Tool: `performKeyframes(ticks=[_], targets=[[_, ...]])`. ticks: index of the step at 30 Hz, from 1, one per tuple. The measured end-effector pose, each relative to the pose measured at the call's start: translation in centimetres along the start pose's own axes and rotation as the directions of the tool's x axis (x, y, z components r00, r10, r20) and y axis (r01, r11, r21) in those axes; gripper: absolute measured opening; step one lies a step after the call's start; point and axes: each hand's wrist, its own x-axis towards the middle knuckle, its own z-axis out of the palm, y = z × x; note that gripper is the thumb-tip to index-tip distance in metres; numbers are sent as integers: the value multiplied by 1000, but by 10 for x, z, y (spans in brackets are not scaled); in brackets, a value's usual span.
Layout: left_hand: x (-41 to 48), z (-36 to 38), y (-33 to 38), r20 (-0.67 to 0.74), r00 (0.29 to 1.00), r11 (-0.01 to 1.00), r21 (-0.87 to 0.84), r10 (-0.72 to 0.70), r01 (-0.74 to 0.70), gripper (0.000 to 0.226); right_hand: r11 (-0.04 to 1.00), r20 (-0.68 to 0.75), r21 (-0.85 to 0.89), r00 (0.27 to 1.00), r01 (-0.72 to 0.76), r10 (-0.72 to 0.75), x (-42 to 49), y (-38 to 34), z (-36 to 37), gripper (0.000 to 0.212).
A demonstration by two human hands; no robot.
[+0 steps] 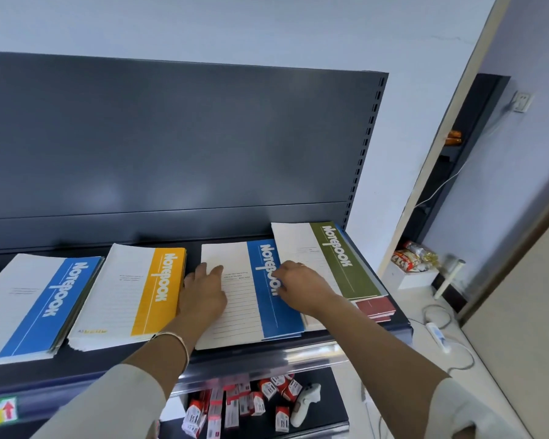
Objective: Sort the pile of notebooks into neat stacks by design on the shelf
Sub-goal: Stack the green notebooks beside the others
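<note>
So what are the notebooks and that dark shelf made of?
The notebooks look like paper with matte card covers: printed colour bands, thin stacked page edges. The shelf seems painted metal: dark grey, soft sheen, punched slots along its right upright.

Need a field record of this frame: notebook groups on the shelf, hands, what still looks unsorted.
surface: dark shelf, notebooks in a row
far left: blue stack, slightly fanned
next: yellow stack
centre: blue notebook, both hands on it
right: green notebook lying on red notebooks
left: left hand rests at the blue notebook's left edge, fingers relaxed
right: right hand on its blue band, fingers bent, grip unclear
unsorted: the green-over-red pile
below: small boxes, white controller
</note>
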Motion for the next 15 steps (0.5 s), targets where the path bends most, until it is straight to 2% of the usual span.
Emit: performKeyframes(ticks=[3,5,7,10,12,15], targets=[[-4,-1,28,-57,989,990,17,137,-137,51,998,-43,-18,997,-60,59,-14,28,-10,37],[-4,3,52,-33,972,973,18,232,-231,47,991,-51,-31,991,-126,125,-25,50,-14,35],[-5,10,76,6,964,963,-51,265,-264,45,977,-66,-24,976,-210,208,-36,71,-15,34],[-8,18,104,89,973,939,-294,214,-180,42,936,-42,21,935,-352,353,-48,98,-13,34],[-8,25,116,136,978,915,-393,159,-94,38,896,1,80,899,-436,438,-54,113,-10,35],[-9,31,124,102,992,873,-488,70,-11,33,864,41,173,880,-472,473,-60,127,-4,31]])
